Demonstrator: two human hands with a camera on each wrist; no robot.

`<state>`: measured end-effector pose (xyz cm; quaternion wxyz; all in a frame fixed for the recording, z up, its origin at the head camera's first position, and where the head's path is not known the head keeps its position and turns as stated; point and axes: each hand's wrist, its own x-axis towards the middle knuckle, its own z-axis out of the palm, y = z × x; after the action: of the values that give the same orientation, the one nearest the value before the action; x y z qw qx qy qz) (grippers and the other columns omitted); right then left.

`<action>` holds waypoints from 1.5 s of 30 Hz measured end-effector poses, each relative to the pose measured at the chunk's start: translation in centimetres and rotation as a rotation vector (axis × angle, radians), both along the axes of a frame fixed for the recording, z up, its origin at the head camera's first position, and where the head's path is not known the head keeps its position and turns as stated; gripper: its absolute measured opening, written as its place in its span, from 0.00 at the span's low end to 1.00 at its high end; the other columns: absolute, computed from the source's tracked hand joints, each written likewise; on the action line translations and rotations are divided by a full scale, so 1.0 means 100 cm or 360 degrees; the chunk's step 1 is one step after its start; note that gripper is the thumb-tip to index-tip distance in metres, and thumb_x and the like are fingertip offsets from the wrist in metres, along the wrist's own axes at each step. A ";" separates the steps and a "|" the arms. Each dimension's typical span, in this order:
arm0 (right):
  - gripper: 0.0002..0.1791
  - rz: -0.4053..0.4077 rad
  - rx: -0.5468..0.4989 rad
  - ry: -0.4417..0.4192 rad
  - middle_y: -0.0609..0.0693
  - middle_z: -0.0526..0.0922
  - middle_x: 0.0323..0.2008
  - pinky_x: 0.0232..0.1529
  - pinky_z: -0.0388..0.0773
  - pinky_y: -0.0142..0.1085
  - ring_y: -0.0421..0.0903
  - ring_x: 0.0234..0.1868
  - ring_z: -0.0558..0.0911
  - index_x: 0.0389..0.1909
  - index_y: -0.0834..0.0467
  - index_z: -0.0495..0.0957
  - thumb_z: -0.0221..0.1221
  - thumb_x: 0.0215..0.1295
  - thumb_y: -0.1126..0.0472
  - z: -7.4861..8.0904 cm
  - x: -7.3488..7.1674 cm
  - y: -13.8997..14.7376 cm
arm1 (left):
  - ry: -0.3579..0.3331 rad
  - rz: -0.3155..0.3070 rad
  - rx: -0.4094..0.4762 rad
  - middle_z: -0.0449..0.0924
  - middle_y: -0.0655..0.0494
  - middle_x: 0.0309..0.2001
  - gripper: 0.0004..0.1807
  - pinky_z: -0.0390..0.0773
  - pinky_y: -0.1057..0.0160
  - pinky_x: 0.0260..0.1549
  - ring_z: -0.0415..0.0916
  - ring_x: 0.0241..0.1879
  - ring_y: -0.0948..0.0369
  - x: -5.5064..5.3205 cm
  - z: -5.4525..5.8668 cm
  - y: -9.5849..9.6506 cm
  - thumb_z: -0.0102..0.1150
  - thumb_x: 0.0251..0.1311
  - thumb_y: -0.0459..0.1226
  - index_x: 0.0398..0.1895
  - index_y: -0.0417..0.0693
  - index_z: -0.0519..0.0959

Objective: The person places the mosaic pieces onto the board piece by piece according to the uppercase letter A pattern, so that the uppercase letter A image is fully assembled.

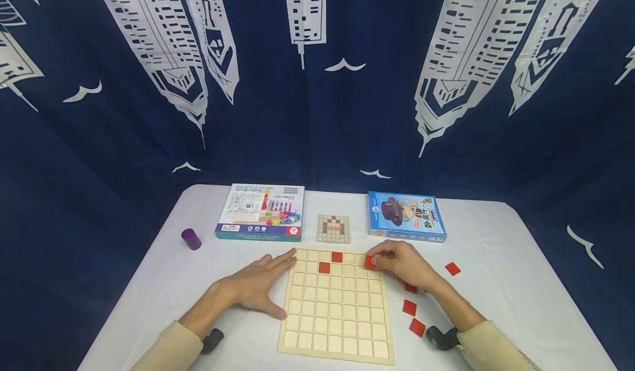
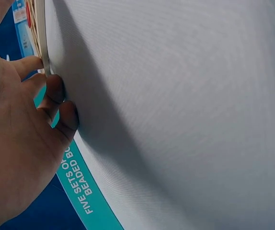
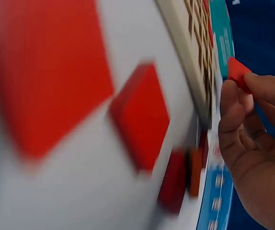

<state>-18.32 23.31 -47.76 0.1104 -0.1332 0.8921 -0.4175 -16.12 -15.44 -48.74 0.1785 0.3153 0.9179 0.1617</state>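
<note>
A wooden grid board (image 1: 335, 310) lies on the white table, with one red square tile (image 1: 337, 257) in its top row and another red tile (image 1: 324, 268) in the second row. My left hand (image 1: 252, 284) is spread along the board's left side, thumb and fingertips at its edge. Between thumb and fingertips, my right hand (image 1: 405, 263) pinches a red square tile (image 3: 238, 72) over the board's upper right corner. Beyond the board lies a small pattern card (image 1: 333, 229) with coloured squares.
Several loose red tiles (image 1: 409, 307) lie right of the board, partly under the right forearm. A bead game box (image 1: 260, 211) stands back left, a blue box (image 1: 407, 216) back right. A purple cylinder (image 1: 191, 239) is at the far left.
</note>
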 end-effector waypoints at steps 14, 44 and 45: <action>0.08 0.0220 0.0017 0.0105 0.41 0.82 0.31 0.38 0.78 0.32 0.40 0.34 0.79 0.40 0.49 0.86 0.65 0.64 0.64 -0.005 -0.007 -0.045 | -0.0003 -0.0003 -0.0005 0.38 0.63 0.82 0.67 0.70 0.52 0.56 0.60 0.55 0.60 0.000 -0.001 -0.001 0.72 0.37 0.70 0.81 0.55 0.53; 0.06 0.0259 0.0190 0.0225 0.38 0.79 0.29 0.34 0.75 0.31 0.39 0.32 0.75 0.35 0.50 0.86 0.67 0.62 0.65 -0.004 -0.002 -0.050 | 0.0043 -0.0026 -0.0015 0.38 0.62 0.82 0.69 0.70 0.57 0.51 0.60 0.52 0.62 -0.001 -0.005 0.000 0.70 0.36 0.73 0.81 0.57 0.51; 0.06 0.0258 0.0190 0.0225 0.38 0.78 0.29 0.34 0.75 0.31 0.39 0.31 0.75 0.35 0.50 0.86 0.67 0.63 0.65 -0.004 -0.002 -0.050 | 0.0043 -0.0026 -0.0015 0.38 0.62 0.82 0.69 0.70 0.58 0.48 0.60 0.50 0.62 -0.001 -0.005 0.000 0.70 0.36 0.72 0.81 0.57 0.51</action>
<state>-18.56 18.30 -48.18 0.0884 -0.2270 0.9072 -0.3429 -16.22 -15.46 -49.21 0.1688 0.3241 0.9184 0.1515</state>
